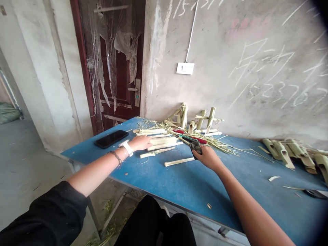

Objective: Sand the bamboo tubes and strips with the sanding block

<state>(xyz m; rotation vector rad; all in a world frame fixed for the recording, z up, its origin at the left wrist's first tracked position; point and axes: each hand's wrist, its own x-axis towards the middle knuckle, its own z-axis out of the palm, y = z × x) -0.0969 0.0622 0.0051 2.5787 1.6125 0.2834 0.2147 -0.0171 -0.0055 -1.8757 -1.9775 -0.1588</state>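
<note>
My left hand (140,142), with a white band on its wrist, lies closed at the left ends of several pale split bamboo pieces (164,140); its fingertips are partly hidden. My right hand (207,157) is wrapped round a dark, worn, black object (196,147) whose kind I cannot make out. Beneath that hand, the end of one thin bamboo strip (178,162) lies apart from the pile, nearer to me. A shorter bamboo strip (155,152) rests just in front of the pile. Behind my right hand lie a red-handled item (201,140) and a teal and black one (186,138).
A black phone (111,138) lies on the blue table (164,184) at left. Thin green shavings (220,143) and bamboo assemblies (183,116) stand by the wall. Cut bamboo tubes (282,153) line the right back edge. A black-handled tool (314,193) lies at far right.
</note>
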